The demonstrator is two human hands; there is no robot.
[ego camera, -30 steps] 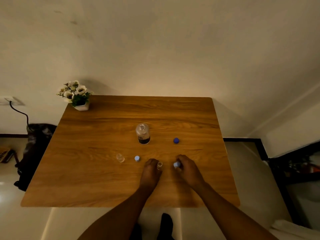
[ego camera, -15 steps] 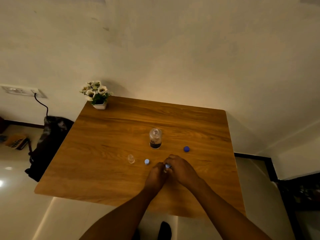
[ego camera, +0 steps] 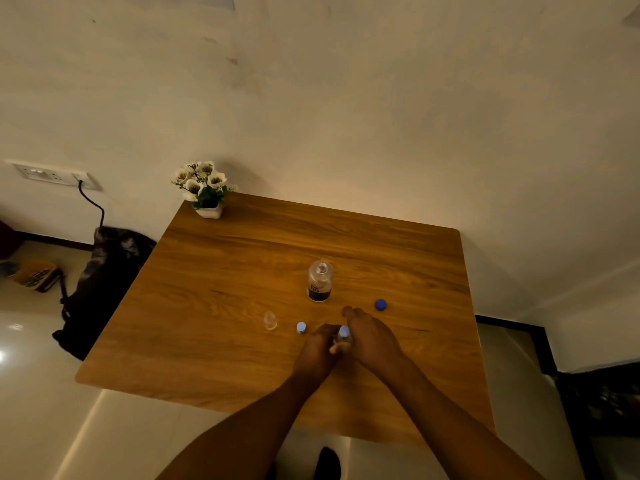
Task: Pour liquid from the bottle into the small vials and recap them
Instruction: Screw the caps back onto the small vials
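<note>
A clear bottle (ego camera: 320,281) with a dark label stands uncapped near the middle of the wooden table (ego camera: 221,271). Its dark blue cap (ego camera: 380,304) lies to the right. My left hand (ego camera: 320,348) grips a small vial whose light blue cap (ego camera: 344,331) shows between both hands. My right hand (ego camera: 372,337) rests against that cap from the right, fingers curled around it. An uncapped clear vial (ego camera: 270,320) stands to the left, and a loose light blue cap (ego camera: 301,327) lies beside it.
A small white pot of flowers (ego camera: 204,190) stands on the table's far left corner. A dark bag (ego camera: 104,282) sits on the floor left of the table, below a wall socket with a cable.
My right hand brought the light blue cap from the table onto the vial held by my left hand. The camera view swung left and tilted, shifting the table rightward in view.
</note>
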